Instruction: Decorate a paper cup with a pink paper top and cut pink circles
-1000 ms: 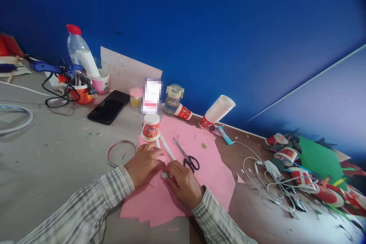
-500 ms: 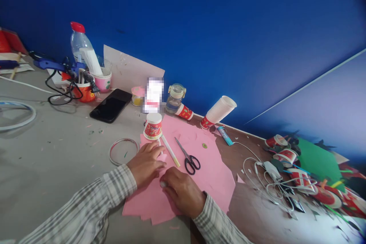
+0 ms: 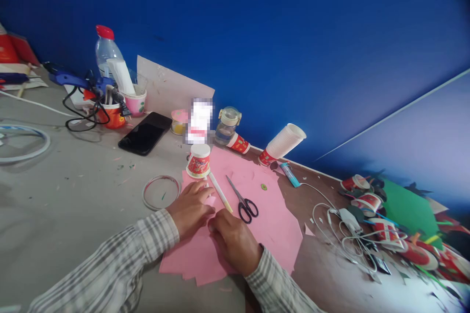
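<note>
My left hand (image 3: pixel 191 209) lies on a stack of pink paper (image 3: pixel 273 227), fingers stretched and somewhat apart, pressing on it. Close beside it, my right hand (image 3: pixel 238 242) is closed, with thumb and fingers curled together low over the sheets; whatever they pinch is hidden. An upside-down red and white paper cup (image 3: pixel 199 161) stands just beyond my left fingertips. A white stick with a yellowish end (image 3: pixel 220 192) slants from the cup toward my right hand. Black-handled scissors (image 3: pixel 243 201) rest on the paper, shut, right of the stick.
Left of my hands lies a ring of tape (image 3: pixel 161 192), with a black phone (image 3: pixel 145 133) behind it. A lit, blurred screen (image 3: pixel 199 121), a lidded glass jar (image 3: pixel 226 126) and stacked cups (image 3: pixel 282 144) line the blue wall. White cables (image 3: pixel 350 225) and decorated cups (image 3: pixel 387 232) crowd the right.
My right hand has shifted slightly up toward my left hand, and its pinching fingers have turned further under. My left hand stays on the paper. The whole view has shifted a little.
</note>
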The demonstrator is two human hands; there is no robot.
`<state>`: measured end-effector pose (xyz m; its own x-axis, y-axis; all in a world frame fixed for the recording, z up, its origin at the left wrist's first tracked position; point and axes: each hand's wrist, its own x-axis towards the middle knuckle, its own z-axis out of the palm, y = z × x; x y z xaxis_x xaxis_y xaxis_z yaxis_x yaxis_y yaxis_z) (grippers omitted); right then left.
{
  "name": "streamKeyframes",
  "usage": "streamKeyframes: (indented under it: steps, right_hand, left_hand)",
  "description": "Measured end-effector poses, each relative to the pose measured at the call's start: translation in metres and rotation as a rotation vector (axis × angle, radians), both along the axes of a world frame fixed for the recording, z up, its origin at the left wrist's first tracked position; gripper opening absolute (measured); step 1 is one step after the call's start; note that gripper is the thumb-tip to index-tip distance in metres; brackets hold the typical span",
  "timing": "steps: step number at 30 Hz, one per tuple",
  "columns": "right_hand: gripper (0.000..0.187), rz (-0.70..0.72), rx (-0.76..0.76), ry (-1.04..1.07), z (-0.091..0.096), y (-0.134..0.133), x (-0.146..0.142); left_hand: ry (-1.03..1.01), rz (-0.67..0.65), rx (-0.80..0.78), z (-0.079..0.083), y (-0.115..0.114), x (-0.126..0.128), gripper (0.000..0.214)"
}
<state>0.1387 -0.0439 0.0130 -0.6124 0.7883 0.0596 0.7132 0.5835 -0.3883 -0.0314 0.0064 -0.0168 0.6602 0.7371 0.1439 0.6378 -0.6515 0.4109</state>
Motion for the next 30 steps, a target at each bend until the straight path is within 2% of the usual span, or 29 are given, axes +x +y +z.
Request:
streamKeyframes:
  steps: [5, 9, 14, 16, 20, 23, 25, 28, 30]
  right_hand:
    - [0.012, 0.096, 0.025, -0.104, 0.005, -0.002, 0.0]
    - [0.008, 0.166, -0.009, -0.071, 0.013, -0.001, 0.005]
    - [0.013, 0.01, 0.0, 0.057, 0.013, 0.006, 0.007]
    - [0.012, 0.005, -0.008, 0.063, 0.007, 0.007, 0.004]
    - [0.011, 0.016, -0.054, 0.021, 0.001, -0.001, 0.0]
    - [0.012, 0.083, -0.111, -0.011, 0.009, -0.007, 0.001]
    - [0.015, 0.12, -0.152, 0.038, 0.018, -0.007, 0.004]
    - [0.02, 0.028, -0.115, 0.17, 0.026, 0.001, 0.007]
    - [0.02, -0.023, -0.076, 0.193, 0.023, 0.007, 0.006]
  left_hand:
    - [0.014, -0.02, 0.001, 0.003, 0.0, -0.002, 0.021]
    - [0.027, -0.021, 0.0, 0.005, 0.0, -0.003, 0.031]
    - [0.031, -0.029, -0.003, 0.009, -0.001, -0.001, 0.02]
    - [0.014, -0.021, 0.012, 0.009, -0.001, 0.0, 0.013]
    - [0.014, -0.019, 0.025, 0.007, 0.0, -0.001, 0.014]
    - [0.031, -0.031, 0.016, 0.006, 0.0, -0.002, 0.031]
    - [0.043, -0.041, 0.009, 0.005, 0.0, -0.002, 0.032]
    - [0.043, -0.048, 0.02, 0.006, 0.0, -0.002, 0.025]
    - [0.039, -0.044, 0.028, 0.006, 0.0, -0.001, 0.022]
